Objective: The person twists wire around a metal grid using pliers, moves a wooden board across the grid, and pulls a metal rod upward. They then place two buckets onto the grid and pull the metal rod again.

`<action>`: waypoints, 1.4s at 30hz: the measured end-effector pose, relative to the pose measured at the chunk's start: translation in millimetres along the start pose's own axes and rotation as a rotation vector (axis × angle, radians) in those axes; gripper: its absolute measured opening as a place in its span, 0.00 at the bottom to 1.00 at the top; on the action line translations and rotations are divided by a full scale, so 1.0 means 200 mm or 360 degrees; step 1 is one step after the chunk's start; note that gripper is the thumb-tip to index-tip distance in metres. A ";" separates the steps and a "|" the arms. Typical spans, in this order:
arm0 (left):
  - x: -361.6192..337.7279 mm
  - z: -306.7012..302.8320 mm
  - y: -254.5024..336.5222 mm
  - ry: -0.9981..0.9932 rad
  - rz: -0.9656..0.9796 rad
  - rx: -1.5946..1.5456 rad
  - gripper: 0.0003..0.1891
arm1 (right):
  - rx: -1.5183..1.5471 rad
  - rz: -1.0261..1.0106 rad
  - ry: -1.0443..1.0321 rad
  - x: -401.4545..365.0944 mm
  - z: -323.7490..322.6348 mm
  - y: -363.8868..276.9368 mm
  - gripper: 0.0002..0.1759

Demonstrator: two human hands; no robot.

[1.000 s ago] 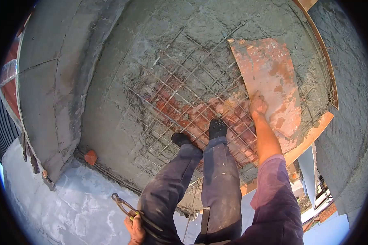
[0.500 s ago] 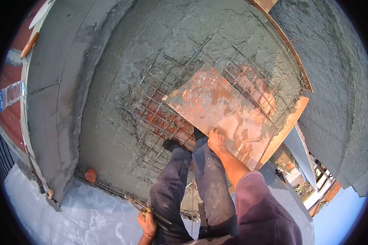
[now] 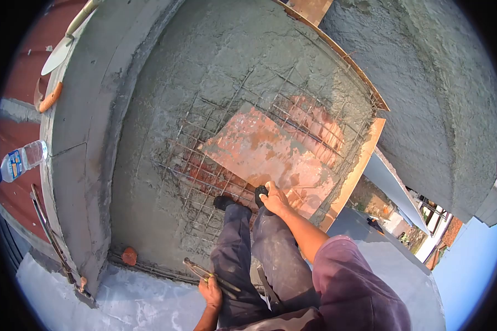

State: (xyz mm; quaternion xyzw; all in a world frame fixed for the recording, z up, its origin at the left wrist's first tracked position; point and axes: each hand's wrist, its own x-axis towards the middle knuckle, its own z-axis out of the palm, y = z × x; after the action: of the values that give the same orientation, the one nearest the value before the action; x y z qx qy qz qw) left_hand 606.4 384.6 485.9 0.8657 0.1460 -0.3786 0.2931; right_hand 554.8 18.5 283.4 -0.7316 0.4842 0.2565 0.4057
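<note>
In the head view my right hand [image 3: 274, 198] is closed around the near edge of a thin, mortar-stained reddish board [image 3: 259, 140]. The board lies tilted over a grid of steel rebar [image 3: 204, 157]. Low on the left, my left hand [image 3: 210, 291] is wrapped round a pair of pincers [image 3: 196, 269] beside my left leg. Their jaws point up and left, and part of the handles is hidden by the fingers. Both my feet stand at the grid's near side, close to the board.
Wet concrete [image 3: 154, 182] surrounds the bare rebar. A curved wooden form strip [image 3: 342, 52] bounds the far right. Along the left wall [image 3: 74, 176] are a plastic bottle [image 3: 22, 160], an orange-handled tool [image 3: 51, 98] and a trowel [image 3: 58, 55]. A brick piece [image 3: 129, 255] lies near the slab's front edge.
The view has shifted, bringing more of the left wall, bottle and trowel into sight. My right hand stays on the board's edge, and the left keeps the pincers.
</note>
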 end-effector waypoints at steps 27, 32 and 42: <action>-0.07 -0.70 0.26 0.0145 0.0036 -0.0783 0.09 | 0.0699 0.0914 0.0621 -1.35 -1.31 0.90 0.18; 0.00 -1.02 0.05 0.0343 0.0053 -0.0885 0.10 | 0.0431 0.1200 0.0487 -1.66 -1.34 0.88 0.20; -0.17 -1.12 0.19 0.0418 0.0034 -0.0815 0.14 | 0.0424 0.0684 0.0578 -1.38 -1.20 0.87 0.23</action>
State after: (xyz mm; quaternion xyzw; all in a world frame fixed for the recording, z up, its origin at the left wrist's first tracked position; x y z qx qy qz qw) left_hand 730.1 492.7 647.2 0.8066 0.2643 -0.2109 0.4848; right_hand 279.6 -81.0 565.6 -0.5866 0.7217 0.1359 0.3413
